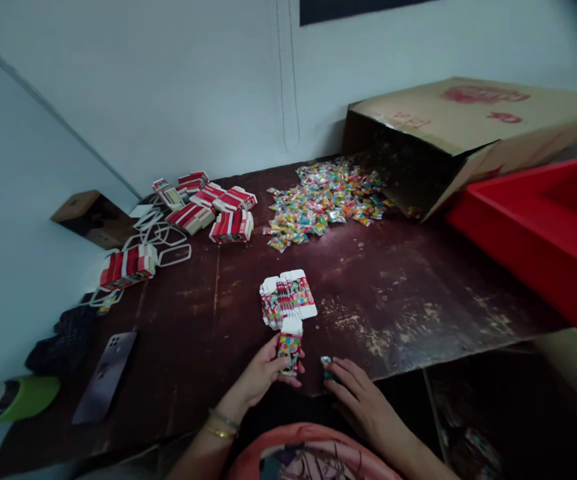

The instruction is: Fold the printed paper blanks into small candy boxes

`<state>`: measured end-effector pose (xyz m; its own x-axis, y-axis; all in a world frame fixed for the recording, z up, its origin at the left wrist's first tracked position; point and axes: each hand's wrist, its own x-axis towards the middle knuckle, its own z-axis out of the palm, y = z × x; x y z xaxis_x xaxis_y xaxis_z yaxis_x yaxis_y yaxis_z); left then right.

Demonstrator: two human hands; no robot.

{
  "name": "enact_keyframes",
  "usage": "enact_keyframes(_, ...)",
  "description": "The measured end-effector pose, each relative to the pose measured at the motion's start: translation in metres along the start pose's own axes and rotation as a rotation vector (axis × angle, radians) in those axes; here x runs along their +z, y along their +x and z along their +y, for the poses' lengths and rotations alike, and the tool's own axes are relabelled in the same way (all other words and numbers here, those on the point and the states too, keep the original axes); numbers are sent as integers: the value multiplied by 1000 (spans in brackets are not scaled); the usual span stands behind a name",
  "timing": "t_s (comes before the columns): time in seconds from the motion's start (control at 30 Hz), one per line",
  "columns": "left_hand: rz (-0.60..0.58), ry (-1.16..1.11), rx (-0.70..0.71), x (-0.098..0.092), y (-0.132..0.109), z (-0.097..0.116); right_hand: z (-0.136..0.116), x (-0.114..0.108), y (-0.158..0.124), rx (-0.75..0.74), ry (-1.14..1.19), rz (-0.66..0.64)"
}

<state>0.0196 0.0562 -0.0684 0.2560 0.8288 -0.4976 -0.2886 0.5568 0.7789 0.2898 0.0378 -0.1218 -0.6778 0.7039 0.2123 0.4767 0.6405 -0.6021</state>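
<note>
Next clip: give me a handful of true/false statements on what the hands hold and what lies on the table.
1. The left hand holds a small printed carton upright at the table's near edge. True.
2. The right hand is lifted high above the table. False: it rests at the table edge, fingers on a small wrapped candy.
3. A heap of wrapped candies lies at the open mouth of a tipped cardboard box. True.
4. A phone lies inside the red tray. False: it lies on the table's left side.
5. A stack of flat cartons lies just beyond the held one. True.
</note>
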Motion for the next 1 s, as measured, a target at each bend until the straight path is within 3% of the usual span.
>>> enact_keyframes(0.1,-18,-16,14,18,11,-7,-24,-10,4,140,229,156)
enact_keyframes(0.2,-56,53,34,31,12,-9,-34,-36,43,304,417,320)
enact_keyframes(0.27,-80,101,52,36,8,-9,-34,-52,71,365,426,400)
enact_keyframes(0.33,-52,119,63,39,4,-10,-32,-59,93,363,381,369)
enact_keyframes(0.43,2,140,62,39,-2,-15,-28,-57,106,330,345,205)
enact_keyframes(0.6,-43,96,6,41,-7,-21,-31,-49,97,219,267,182)
enact_keyframes(0.7,-43,87,27,44,-8,-16,-37,-43,83,157,409,143)
enact_keyframes(0.8,-27,47,-1,46,-7,-11,-38,-38,72,420,799,319)
enact_keyframes(0.83,-19,32,-19,46,-7,-9,-37,-37,70,538,991,315)
enact_keyframes(0.93,-30,49,-46,46,-5,-6,-35,-35,71,748,1430,93)
enact_keyframes(1.0,-48,125,-23,46,-4,-3,-33,-37,75,777,1488,12)
